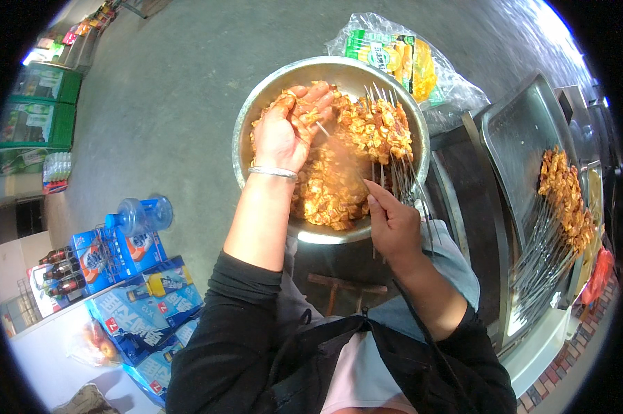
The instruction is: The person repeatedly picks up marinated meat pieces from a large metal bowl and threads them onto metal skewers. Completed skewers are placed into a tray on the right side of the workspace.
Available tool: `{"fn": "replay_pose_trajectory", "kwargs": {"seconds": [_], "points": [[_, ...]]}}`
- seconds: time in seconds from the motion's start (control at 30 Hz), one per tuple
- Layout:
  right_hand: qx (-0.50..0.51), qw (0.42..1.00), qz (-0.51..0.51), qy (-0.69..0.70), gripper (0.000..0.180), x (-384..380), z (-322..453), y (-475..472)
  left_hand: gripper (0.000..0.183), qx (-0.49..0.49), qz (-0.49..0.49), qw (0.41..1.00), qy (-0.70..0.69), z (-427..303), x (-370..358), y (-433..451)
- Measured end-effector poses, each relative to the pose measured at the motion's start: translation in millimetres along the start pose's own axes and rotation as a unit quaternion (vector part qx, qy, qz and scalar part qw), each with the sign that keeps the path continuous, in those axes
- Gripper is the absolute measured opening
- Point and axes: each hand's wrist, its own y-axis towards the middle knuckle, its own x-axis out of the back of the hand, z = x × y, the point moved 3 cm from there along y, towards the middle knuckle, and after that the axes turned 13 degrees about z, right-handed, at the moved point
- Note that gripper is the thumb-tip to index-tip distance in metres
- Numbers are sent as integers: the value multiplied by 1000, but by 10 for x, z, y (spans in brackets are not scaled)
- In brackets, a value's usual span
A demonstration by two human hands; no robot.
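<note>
A wide steel basin (243, 121) holds marinated meat pieces (327, 196) before me, near my knees. Above its left half, my left hand (291, 121) is palm up, its smeared fingers curled around a piece of meat (307, 117). My right hand (397, 222), at the basin's near right rim, grips a thin metal skewer (322, 128). The skewer points up and left to the meat in my left hand; its middle is blurred. Several loaded meat skewers (381, 129) lie in the basin's right side, their bare metal ends over the rim.
Right of me, a metal tray (513, 124) bears a pile of meat skewers (565, 196). A clear plastic bag with a printed packet (389, 57) lies beyond the basin. At left are blue cartons (135, 315), a water jug (146, 215), brown bottles (63, 271) and green crates (42, 111).
</note>
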Motion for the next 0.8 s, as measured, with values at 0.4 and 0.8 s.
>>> {"fn": "replay_pose_trajectory", "kwargs": {"seconds": [0.4, 0.8], "points": [[-17, 1000, -7, -12, 25, -5, 63, 17, 24, 43, 8, 999, 14, 411, -210, -122], [-84, 979, -49, 178, 25, 174, -201, 129, 39, 101, 125, 896, 414, 350, -85, -108]]}}
